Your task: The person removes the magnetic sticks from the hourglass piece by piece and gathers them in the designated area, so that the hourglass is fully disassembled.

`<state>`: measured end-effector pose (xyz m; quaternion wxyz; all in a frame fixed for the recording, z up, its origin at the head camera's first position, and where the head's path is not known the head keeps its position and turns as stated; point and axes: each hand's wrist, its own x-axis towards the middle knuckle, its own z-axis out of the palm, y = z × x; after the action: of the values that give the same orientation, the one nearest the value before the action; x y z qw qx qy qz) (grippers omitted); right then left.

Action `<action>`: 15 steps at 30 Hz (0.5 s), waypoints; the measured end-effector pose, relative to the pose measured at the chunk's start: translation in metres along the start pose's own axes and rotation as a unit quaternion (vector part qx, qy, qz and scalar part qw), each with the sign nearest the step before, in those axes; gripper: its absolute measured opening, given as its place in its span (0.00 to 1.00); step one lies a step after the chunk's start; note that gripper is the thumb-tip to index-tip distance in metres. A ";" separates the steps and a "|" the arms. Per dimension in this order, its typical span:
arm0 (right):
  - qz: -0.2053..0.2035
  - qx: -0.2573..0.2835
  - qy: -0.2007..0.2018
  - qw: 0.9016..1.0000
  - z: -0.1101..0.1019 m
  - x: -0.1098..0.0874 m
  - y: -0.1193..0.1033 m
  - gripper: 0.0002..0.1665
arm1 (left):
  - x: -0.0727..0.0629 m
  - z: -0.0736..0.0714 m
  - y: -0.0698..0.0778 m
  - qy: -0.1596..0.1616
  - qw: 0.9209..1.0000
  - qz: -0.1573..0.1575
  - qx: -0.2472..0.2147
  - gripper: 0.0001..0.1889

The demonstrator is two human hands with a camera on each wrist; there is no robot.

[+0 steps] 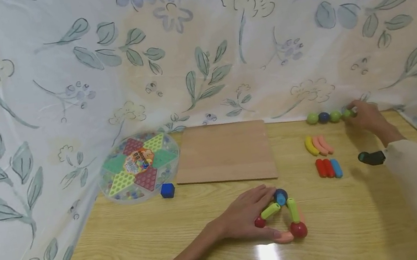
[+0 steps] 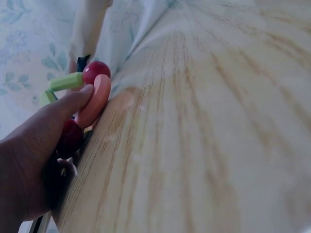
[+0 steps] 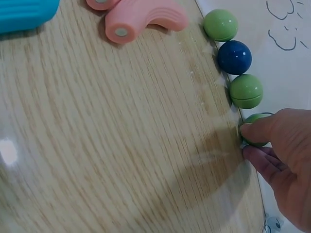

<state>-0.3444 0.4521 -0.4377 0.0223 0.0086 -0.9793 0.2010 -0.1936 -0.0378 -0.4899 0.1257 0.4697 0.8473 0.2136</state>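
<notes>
On the table's near middle stands a frame of toy rods and balls, with a red ball (image 1: 299, 229), a green rod (image 1: 293, 210), a dark blue ball (image 1: 281, 193) and a curved pink rod (image 2: 95, 101). My left hand (image 1: 243, 217) grips its left side, thumb on the pink rod and fingers behind a second red ball (image 1: 260, 222). At the back right, my right hand (image 1: 368, 116) pinches a green ball (image 3: 253, 118) between thumb and fingertips. This ball is at the end of a row with a green ball (image 1: 335, 116), a blue ball (image 1: 324, 117) and another green ball (image 1: 312, 118).
Curved yellow (image 1: 311, 146) and pink rods (image 1: 323, 145) lie right of a wooden board (image 1: 224, 152). Nearer are red rods (image 1: 324, 168) and a blue rod (image 1: 336, 168). A Chinese checkers board (image 1: 138, 166) and a blue cube (image 1: 167, 190) lie left. Floral cloth (image 1: 197, 59) hangs behind.
</notes>
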 end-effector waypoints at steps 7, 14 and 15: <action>-0.014 0.003 0.015 1.000 0.004 0.000 0.002 0.32 | -0.002 -0.001 0.001 -0.005 1.000 -0.006 -0.009 0.53; -0.004 0.002 0.001 1.000 0.002 0.000 0.001 0.32 | -0.003 -0.002 0.003 -0.005 1.000 -0.009 -0.017 0.52; -0.004 0.003 0.000 1.000 0.002 0.000 0.001 0.32 | -0.002 -0.002 0.003 -0.004 1.000 -0.008 -0.016 0.52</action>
<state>-0.3442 0.4527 -0.4396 0.0234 0.0124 -0.9786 0.2041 -0.1909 -0.0389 -0.4867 0.1384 0.4621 0.8469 0.2238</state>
